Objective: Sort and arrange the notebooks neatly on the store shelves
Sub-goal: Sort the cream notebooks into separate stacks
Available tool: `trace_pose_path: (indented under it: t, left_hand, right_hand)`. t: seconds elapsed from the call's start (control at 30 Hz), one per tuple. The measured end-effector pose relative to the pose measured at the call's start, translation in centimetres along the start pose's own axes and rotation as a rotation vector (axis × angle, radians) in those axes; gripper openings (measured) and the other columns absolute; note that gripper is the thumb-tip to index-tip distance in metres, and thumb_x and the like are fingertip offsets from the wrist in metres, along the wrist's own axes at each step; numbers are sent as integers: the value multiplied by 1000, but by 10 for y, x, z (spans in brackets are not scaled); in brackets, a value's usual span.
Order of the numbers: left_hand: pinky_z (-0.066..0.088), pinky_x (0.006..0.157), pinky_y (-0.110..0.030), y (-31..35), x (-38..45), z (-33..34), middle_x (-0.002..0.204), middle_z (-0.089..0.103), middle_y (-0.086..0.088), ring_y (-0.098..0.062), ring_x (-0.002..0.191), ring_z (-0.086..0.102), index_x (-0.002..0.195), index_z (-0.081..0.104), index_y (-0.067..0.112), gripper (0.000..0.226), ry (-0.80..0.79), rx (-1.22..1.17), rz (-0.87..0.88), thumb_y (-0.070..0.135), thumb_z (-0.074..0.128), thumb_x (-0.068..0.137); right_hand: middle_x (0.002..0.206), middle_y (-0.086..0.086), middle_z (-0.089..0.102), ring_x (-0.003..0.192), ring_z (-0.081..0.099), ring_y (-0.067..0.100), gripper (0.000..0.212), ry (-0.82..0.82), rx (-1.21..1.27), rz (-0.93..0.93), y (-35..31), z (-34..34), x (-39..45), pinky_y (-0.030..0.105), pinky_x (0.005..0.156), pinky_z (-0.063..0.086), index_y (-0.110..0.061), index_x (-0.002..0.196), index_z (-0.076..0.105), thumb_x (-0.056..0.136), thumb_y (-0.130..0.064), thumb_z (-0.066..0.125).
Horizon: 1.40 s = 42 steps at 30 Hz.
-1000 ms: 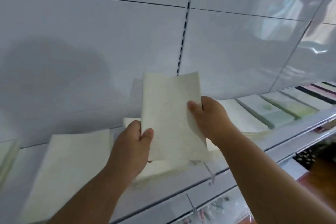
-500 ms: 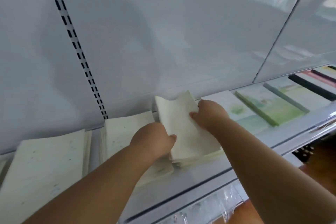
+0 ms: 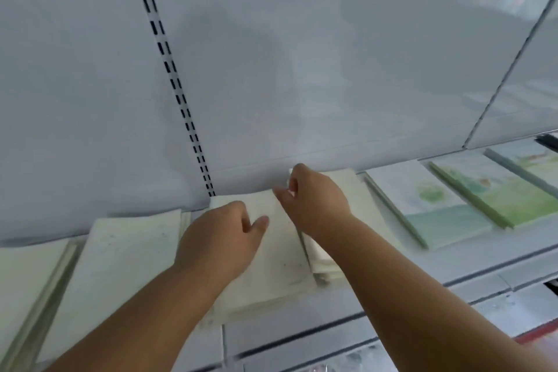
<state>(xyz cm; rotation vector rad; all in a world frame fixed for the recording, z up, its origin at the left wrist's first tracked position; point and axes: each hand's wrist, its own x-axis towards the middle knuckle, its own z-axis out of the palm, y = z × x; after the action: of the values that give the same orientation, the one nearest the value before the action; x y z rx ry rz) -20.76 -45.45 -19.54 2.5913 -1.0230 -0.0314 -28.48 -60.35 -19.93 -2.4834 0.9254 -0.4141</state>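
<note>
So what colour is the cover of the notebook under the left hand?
Plain cream-white notebook, lightly speckled; seen in the head view.

On the shelf (image 3: 347,320), the middle stack of notebooks (image 3: 280,254) lies under both hands, the left hand (image 3: 220,238) on its left part and the right hand (image 3: 317,199) at its far right corner. Left of that stack lies another stack (image 3: 120,257). Just right of it sits a lower pile (image 3: 362,205), then a row of notebooks (image 3: 437,199). Behind the stack stands the back panel (image 3: 332,69).
</note>
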Motion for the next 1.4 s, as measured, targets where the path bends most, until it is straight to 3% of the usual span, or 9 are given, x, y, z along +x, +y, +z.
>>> trace_pose_path:
  t: [0.33,0.5,0.67,0.73,0.8,1.07,1.2,1.33,1.4]
  left_hand:
    - [39,52,-28,-229,-106,-118,57,56,6,-8,57,53,70,48,27,35,331,-13,-430,53,51,92]
    - [39,53,-25,-334,-143,-154,61,57,8,-6,59,54,74,48,29,30,339,13,-457,52,50,94]
    - [41,54,-25,-429,-154,-190,64,58,8,-6,61,54,77,48,29,31,325,71,-454,54,46,95]
    - [45,57,-25,-455,-157,-203,67,58,9,-5,63,55,80,49,30,29,298,89,-440,54,44,96]
    - [46,56,-25,-476,-160,-215,67,57,9,-5,63,55,80,48,30,29,269,113,-413,54,43,96]
    - [51,59,-27,-533,-170,-222,67,57,9,-6,63,55,80,47,30,28,196,53,-401,53,44,97]
    - [54,63,-29,-546,-171,-222,68,57,10,-5,63,55,83,49,31,27,191,35,-382,54,43,97]
    - [49,59,-25,-549,-170,-221,68,57,11,-5,63,55,84,49,30,27,187,15,-385,54,43,97]
    - [45,57,-23,-549,-171,-218,69,56,11,-6,64,55,85,49,30,27,169,17,-407,53,42,97]
  right_hand:
    - [76,-5,59,72,55,15,30,-254,181,-457,-242,94,-38,37,71,52,-23,86,49,96,-51,54]
    - [74,-7,57,68,53,11,32,-343,258,-446,-336,160,-63,32,63,46,-24,81,51,94,-53,56]
    - [61,-2,48,56,47,15,61,-506,143,-393,-428,242,-85,32,61,42,-16,66,43,93,-70,44]
    - [66,0,53,65,57,18,68,-564,70,-355,-462,276,-90,35,73,51,-16,67,49,91,-78,35]
    - [90,6,67,90,67,24,77,-569,-19,-295,-489,305,-91,37,83,53,-11,87,64,89,-81,32]
    - [117,7,66,109,63,26,62,-539,-82,-102,-506,360,-86,32,81,47,-10,121,59,90,-64,60]
    - [121,9,66,112,63,28,49,-513,-68,-73,-509,362,-86,36,93,52,-11,123,59,93,-49,63]
    - [120,9,65,105,61,26,31,-491,-23,-32,-504,358,-85,29,81,45,-11,115,57,97,-36,61]
    - [119,8,65,103,62,26,37,-482,17,-15,-501,359,-87,30,80,46,-11,116,54,97,-42,60]
